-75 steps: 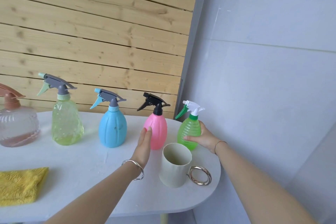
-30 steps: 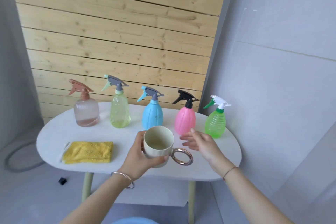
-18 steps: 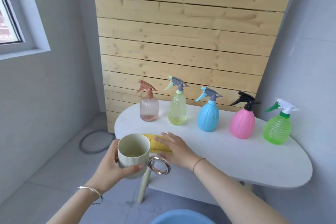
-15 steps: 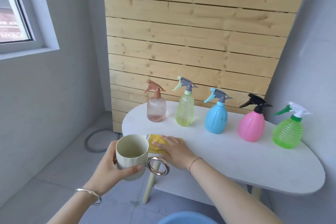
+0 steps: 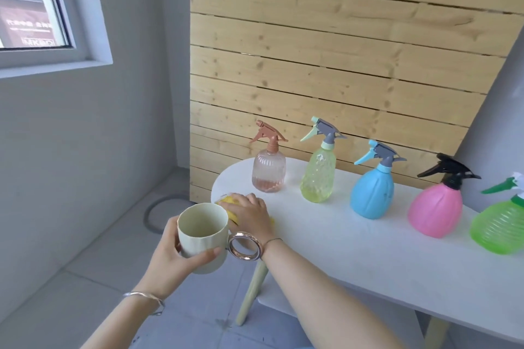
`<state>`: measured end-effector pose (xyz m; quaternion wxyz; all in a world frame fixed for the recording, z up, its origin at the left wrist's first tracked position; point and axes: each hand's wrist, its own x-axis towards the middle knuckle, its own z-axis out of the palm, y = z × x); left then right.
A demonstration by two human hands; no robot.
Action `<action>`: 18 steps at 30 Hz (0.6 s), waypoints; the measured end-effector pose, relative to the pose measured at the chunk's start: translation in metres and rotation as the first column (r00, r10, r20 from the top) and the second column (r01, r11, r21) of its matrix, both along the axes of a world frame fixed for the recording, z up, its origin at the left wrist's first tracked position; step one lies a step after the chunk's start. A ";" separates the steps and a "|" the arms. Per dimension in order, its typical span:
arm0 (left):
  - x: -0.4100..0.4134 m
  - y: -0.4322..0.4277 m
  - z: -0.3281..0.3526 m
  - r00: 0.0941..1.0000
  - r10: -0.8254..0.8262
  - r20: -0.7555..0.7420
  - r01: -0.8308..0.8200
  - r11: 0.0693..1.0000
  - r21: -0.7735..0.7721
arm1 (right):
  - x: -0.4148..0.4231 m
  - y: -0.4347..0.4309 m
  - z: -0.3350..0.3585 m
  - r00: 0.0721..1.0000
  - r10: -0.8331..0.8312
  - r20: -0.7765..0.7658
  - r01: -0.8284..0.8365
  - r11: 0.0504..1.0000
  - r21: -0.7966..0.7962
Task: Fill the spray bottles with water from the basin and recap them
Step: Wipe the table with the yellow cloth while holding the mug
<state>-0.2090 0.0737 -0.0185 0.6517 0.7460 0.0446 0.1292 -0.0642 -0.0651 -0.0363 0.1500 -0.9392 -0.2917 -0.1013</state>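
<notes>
Several capped spray bottles stand in a row on the white table (image 5: pixel 354 258): a clear pink bottle (image 5: pixel 268 170), a yellow-green bottle (image 5: pixel 319 176), a blue bottle (image 5: pixel 372 193), a pink bottle (image 5: pixel 436 211) and a green bottle (image 5: pixel 500 224) cut off at the right edge. My left hand (image 5: pixel 173 252) grips a pale cream mug (image 5: pixel 202 235) with a metal ring handle, held off the table's left end. My right hand (image 5: pixel 249 214) rests on a bunched yellow cloth (image 5: pixel 231 208) on the table's left end. The basin is out of view.
A wooden slat wall (image 5: pixel 340 51) stands behind the table. A window (image 5: pixel 34 3) is at upper left. A grey hose ring (image 5: pixel 154 212) lies on the tiled floor. The table's pale leg (image 5: pixel 251 292) angles down below my right wrist.
The view has swung left and closer. My left hand lifted the mug off the table and carried it left. My right hand left the green bottle, moved onto the yellow cloth and bunched it.
</notes>
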 end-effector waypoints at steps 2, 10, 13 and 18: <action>0.002 0.004 0.002 0.999 0.037 0.014 -0.037 0.999 -0.009 | 0.005 0.005 0.003 0.998 0.047 -0.033 -0.049 0.997 -0.066; 0.010 -0.025 -0.005 1.000 0.007 0.012 -0.007 1.000 -0.015 | 0.009 -0.063 -0.006 0.983 -0.158 -0.095 0.155 0.987 -0.040; 0.013 -0.042 -0.002 1.000 -0.025 0.010 0.026 0.999 -0.031 | 0.012 -0.105 -0.007 0.968 -0.243 -0.070 0.241 0.970 -0.036; 0.021 -0.073 0.004 0.998 -0.059 0.024 0.060 0.997 -0.037 | 0.006 -0.173 -0.008 0.930 -0.363 -0.062 0.360 0.931 -0.057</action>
